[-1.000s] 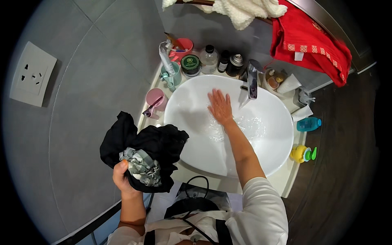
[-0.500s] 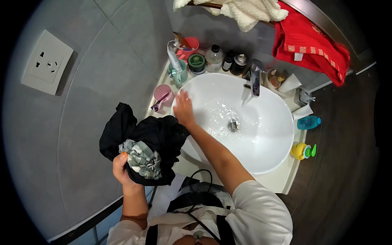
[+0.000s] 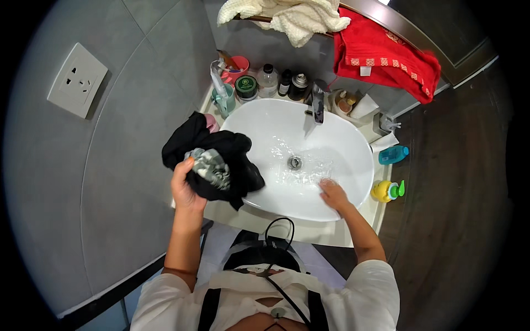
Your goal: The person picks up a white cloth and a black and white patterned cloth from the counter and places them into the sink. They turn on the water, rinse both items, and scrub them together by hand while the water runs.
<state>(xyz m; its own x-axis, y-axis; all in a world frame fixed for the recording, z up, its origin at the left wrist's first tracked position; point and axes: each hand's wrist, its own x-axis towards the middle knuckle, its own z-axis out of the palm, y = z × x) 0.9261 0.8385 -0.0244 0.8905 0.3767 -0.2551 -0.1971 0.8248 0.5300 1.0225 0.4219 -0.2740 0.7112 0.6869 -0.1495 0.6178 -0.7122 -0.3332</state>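
Fingers of the left hand (image 3: pixel 186 186) are closed around a bunched black garment (image 3: pixel 212 160) with a grey patterned patch, held over the washbasin (image 3: pixel 353 144) rim at about 9 o'clock; the fingertips are buried in the cloth. Fingers of the right hand (image 3: pixel 333 194) are laid flat and slightly spread on the wet basin wall at about 5 o'clock, holding nothing.

One wall socket (image 3: pixel 77 80) is seen on the grey wall at far left. One pink object is almost wholly hidden behind the garment. At 11 o'clock of the basin, one pale green cup (image 3: pixel 223 99) with a tube in it and one pink tub (image 3: pixel 237 67) are set; beside them one dark green round-lidded jar (image 3: pixel 246 87), one clear bottle (image 3: pixel 268 80) and two dark bottles (image 3: pixel 292 85); labels cannot be made out. One tap (image 3: pixel 317 103) stands at 12 o'clock, one drain (image 3: pixel 295 162) at centre. Small items behind the tap are unclear. At 3 o'clock one blue bottle (image 3: pixel 393 154) lies, and at 4 o'clock one yellow bottle (image 3: pixel 386 190) with a green cap. Above, one cream towel (image 3: pixel 287 15) and one red towel (image 3: pixel 383 55) are hung, the cream one cut off by the frame edge.
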